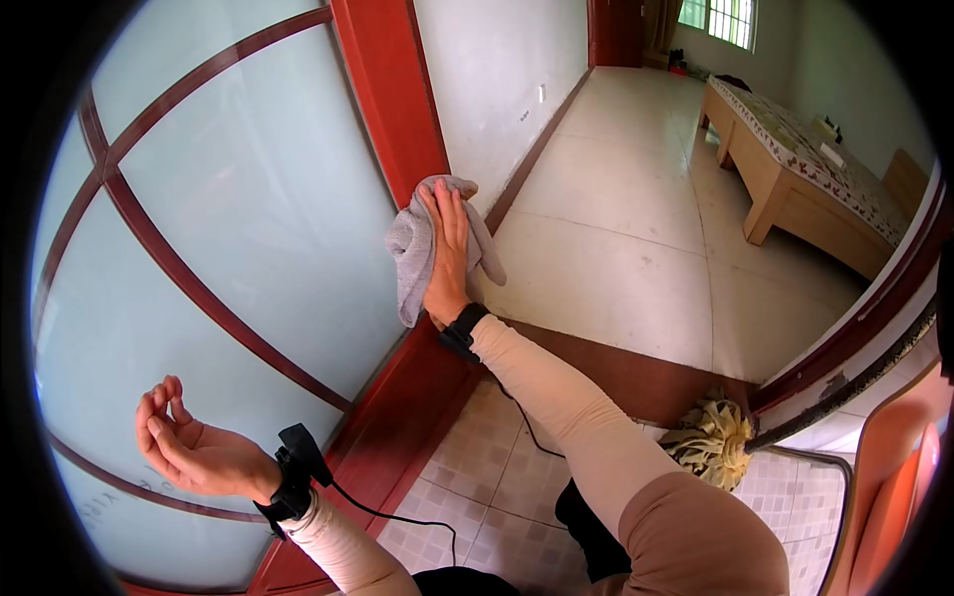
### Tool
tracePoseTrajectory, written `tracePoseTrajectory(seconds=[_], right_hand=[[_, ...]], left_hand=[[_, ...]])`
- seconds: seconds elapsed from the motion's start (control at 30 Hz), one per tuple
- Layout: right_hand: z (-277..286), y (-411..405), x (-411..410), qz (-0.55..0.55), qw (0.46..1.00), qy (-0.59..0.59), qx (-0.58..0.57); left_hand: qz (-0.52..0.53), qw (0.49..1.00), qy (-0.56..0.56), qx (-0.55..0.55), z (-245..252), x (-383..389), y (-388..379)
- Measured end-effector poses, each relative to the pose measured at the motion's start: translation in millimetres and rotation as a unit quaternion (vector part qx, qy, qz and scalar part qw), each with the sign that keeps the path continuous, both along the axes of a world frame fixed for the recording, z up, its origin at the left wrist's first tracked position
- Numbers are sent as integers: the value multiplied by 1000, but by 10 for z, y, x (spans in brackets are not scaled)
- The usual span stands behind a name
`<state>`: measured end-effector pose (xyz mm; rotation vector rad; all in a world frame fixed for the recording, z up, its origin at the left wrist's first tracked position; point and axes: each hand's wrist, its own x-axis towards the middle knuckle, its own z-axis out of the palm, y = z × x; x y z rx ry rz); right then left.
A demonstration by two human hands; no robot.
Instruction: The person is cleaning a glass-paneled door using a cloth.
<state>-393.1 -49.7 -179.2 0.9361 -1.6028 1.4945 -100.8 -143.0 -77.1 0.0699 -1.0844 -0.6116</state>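
Observation:
My right hand (447, 246) presses a grey cloth (414, 246) flat against the red frame (395, 97) at the edge of a sliding door or partition. Part of the cloth hangs below and to the right of the fingers. My left hand (197, 454) is raised at the lower left in front of the frosted glass panel (261, 186), palm up with fingers curled and holding nothing. Both wrists wear black straps with cables.
A mop head (712, 439) of yellowish strips rests by the doorway at the lower right. Near it is an orange chair (887, 477). A brown threshold (626, 372) leads to a tiled room with a wooden bed (797, 186).

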Motion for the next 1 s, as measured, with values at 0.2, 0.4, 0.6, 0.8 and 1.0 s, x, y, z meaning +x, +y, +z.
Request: tracePoseTrajectory(seconds=[0.2, 0.4, 0.6, 0.8, 1.0], right_hand=[[-100, -2, 9, -17, 999, -43, 18], [-211, 5, -54, -19, 998, -58, -3], [-206, 2, -32, -21, 996, -84, 6], [-103, 24, -43, 25, 991, -130, -25], [196, 70, 10, 82, 994, -77, -8]], left_hand=[[3, 1000, 1, -2, 9, 14, 3], [-4, 1000, 4, 1, 19, -16, 14], [-18, 1000, 15, 10, 43, -5, 16], [-28, 999, 24, 17, 43, -53, 23], [-22, 999, 24, 14, 46, -4, 12]])
